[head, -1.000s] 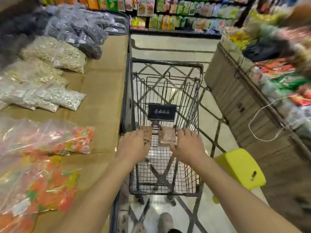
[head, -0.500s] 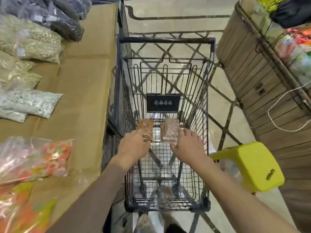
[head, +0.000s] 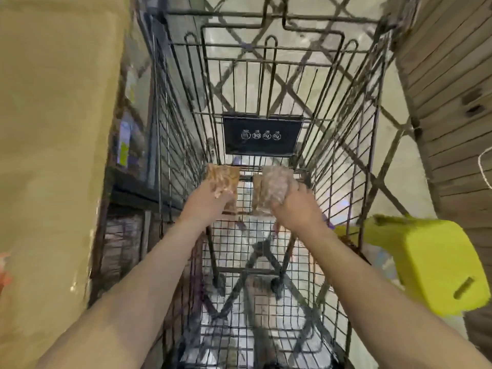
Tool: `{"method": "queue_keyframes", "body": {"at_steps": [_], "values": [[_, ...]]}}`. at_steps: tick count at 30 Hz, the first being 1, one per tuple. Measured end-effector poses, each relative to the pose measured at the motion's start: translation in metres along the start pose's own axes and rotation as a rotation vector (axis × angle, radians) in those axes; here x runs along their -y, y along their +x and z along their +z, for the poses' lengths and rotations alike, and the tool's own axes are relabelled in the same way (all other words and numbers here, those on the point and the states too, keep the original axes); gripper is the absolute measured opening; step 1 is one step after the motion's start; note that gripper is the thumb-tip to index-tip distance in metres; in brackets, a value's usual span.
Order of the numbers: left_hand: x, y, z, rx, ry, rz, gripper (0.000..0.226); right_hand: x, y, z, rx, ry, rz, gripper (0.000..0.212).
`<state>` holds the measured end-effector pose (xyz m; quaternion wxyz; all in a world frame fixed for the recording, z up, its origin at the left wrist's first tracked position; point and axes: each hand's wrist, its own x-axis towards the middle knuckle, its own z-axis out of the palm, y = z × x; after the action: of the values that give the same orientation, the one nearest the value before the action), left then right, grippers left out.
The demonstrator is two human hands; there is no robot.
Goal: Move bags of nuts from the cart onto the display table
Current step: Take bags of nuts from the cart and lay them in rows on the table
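Note:
Both arms reach down into a black wire cart (head: 332,161). My left hand (head: 206,206) is closed on a clear bag of orange-brown nuts (head: 223,179). My right hand (head: 296,209) grips a clear bag of pale brown nuts (head: 271,187). The two bags are side by side, held just above the cart's wire floor near its far end. The cardboard-covered display table (head: 58,129) runs along the left, right beside the cart. The picture is blurred by motion.
A black sign plate (head: 262,135) hangs on the cart's far wall. A yellow plastic stool (head: 436,265) stands to the right of the cart. A wooden-slat stand (head: 452,83) rises at the right. Shelving (head: 127,161) shows under the table edge.
The view has tilted down and closer into the cart, so the table's bags have left the frame. Both hands have closed more firmly around the two nut bags.

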<state>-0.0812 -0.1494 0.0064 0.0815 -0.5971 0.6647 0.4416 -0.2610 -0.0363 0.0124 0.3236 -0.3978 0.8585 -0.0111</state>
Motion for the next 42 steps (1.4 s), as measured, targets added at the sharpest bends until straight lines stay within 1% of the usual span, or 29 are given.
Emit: {"method": "queue_keyframes", "body": {"at_steps": [3, 5, 6, 8, 11, 14, 15, 16, 18, 19, 20, 21, 23, 26, 28, 30, 32, 34, 37, 40, 42], "values": [[0.019, 0.038, 0.014, -0.041, -0.092, -0.076, 0.035, -0.01, 0.037, 0.022, -0.003, 0.161, 0.117, 0.072], [0.029, 0.058, 0.023, -0.067, -0.116, -0.129, 0.049, -0.017, 0.058, 0.035, 0.016, 0.25, 0.18, 0.064], [0.034, 0.069, 0.028, -0.084, -0.11, -0.16, 0.058, -0.018, 0.065, 0.038, 0.022, 0.287, 0.203, 0.059], [0.038, 0.083, 0.036, -0.127, -0.062, -0.202, 0.068, -0.024, 0.08, 0.048, 0.005, 0.323, 0.251, 0.061], [0.043, 0.103, 0.05, -0.148, -0.042, -0.251, 0.072, -0.03, 0.099, 0.061, 0.055, 0.352, 0.339, 0.063], [0.052, 0.12, 0.064, -0.14, -0.033, -0.265, 0.071, -0.036, 0.115, 0.076, 0.075, 0.405, 0.361, 0.059], [0.053, 0.123, 0.067, -0.133, -0.027, -0.274, 0.07, -0.037, 0.118, 0.079, 0.086, 0.405, 0.371, 0.062], [0.058, 0.128, 0.071, -0.133, -0.022, -0.268, 0.07, -0.042, 0.123, 0.084, 0.083, 0.429, 0.372, 0.072], [0.062, 0.132, 0.076, -0.149, 0.004, -0.25, 0.072, -0.05, 0.134, 0.094, 0.042, 0.481, 0.403, 0.1], [0.064, 0.135, 0.078, -0.16, 0.014, -0.255, 0.072, -0.056, 0.14, 0.099, 0.042, 0.505, 0.415, 0.103], [0.065, 0.137, 0.079, -0.178, 0.015, -0.257, 0.072, -0.06, 0.145, 0.103, 0.05, 0.529, 0.424, 0.095], [0.067, 0.141, 0.08, -0.194, 0.018, -0.262, 0.072, -0.06, 0.147, 0.102, 0.059, 0.565, 0.44, 0.082], [0.065, 0.144, 0.081, -0.208, 0.004, -0.271, 0.069, -0.06, 0.15, 0.106, 0.062, 0.703, 0.469, 0.063], [0.058, 0.15, 0.086, -0.195, -0.041, -0.287, 0.063, -0.063, 0.153, 0.117, 0.086, 0.826, 0.484, 0.063], [0.056, 0.155, 0.089, -0.179, -0.088, -0.296, 0.064, -0.07, 0.157, 0.123, 0.107, 0.833, 0.485, 0.067], [0.056, 0.16, 0.089, -0.165, -0.114, -0.314, 0.061, -0.074, 0.16, 0.121, 0.127, 0.819, 0.451, 0.065], [0.059, 0.164, 0.087, -0.126, -0.14, -0.356, 0.059, -0.08, 0.166, 0.12, 0.165, 0.811, 0.426, 0.054], [0.061, 0.167, 0.085, -0.096, -0.16, -0.375, 0.062, -0.084, 0.169, 0.115, 0.226, 0.854, 0.427, 0.036], [0.06, 0.171, 0.085, -0.095, -0.174, -0.386, 0.069, -0.091, 0.175, 0.113, 0.257, 0.955, 0.44, 0.021], [0.061, 0.176, 0.092, -0.067, -0.261, -0.411, 0.065, -0.09, 0.179, 0.112, 0.229, 1.004, 0.431, 0.022], [0.062, 0.177, 0.095, -0.027, -0.366, -0.432, 0.056, -0.087, 0.179, 0.11, 0.229, 1.04, 0.434, 0.034]]}}
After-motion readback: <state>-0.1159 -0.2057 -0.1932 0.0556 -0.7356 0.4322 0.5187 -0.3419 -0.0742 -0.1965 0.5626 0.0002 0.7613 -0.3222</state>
